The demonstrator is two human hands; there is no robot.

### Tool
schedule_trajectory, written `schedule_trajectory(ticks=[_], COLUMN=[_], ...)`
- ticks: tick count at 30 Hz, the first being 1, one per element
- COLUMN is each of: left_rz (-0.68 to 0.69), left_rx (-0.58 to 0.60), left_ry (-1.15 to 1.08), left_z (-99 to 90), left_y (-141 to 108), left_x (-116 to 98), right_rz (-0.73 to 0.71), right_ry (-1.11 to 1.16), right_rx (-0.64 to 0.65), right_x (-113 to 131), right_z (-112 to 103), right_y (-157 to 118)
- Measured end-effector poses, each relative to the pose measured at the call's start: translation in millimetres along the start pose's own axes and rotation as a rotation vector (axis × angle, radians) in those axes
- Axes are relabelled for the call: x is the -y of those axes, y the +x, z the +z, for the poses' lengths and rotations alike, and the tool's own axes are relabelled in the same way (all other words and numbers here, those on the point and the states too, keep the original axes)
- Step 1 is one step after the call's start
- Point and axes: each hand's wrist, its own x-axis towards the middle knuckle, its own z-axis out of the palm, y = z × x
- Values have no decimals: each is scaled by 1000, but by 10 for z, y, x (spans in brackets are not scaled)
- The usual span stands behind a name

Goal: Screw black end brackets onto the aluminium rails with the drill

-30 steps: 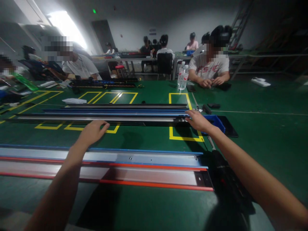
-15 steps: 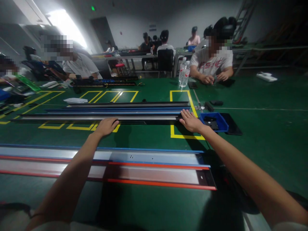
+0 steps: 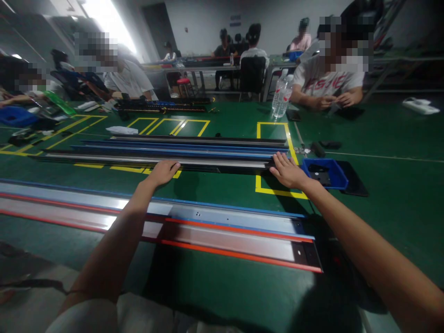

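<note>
Several long rails lie side by side across the green table. My left hand [image 3: 165, 172] rests on the near edge of the closest black rail [image 3: 222, 163], fingers mostly hidden behind the hand and close together. At that rail's right end, my right hand [image 3: 287, 171] lies with fingers stretched out over it. Behind are a blue rail [image 3: 180, 148] and another black rail [image 3: 201, 139]. Nearer to me lie a blue-edged panel [image 3: 215, 215] and a red-edged panel [image 3: 243, 238], under my left forearm.
A blue tray [image 3: 342, 178] with black parts stands right of my right hand, beside a dark flat object [image 3: 357, 180]. Water bottles [image 3: 280, 99] stand farther back. Across the table [image 3: 391, 212] sit people, one handling a small item.
The camera view has turned, so the table and rails appear shifted right and slightly tilted. Both my hands stay at the same places on the black rail.
</note>
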Motion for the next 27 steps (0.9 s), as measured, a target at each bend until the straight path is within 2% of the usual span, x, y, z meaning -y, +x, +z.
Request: schedule_trajectory(ticks=[7,14,27], left_rz=[-50,-104,-108], left_rx=[75,95,155], left_ry=[-67,-85,-61], left_z=[-130,-185,-239], left_y=[-74,-159,-485], left_x=[-53,-87,-127], right_rz=[19,23,44], right_ry=[-1,-9,30], right_rx=[6,84,139], right_x=[28,66,202], right_z=[20,-40,-67], right_y=[-38,-131,-425])
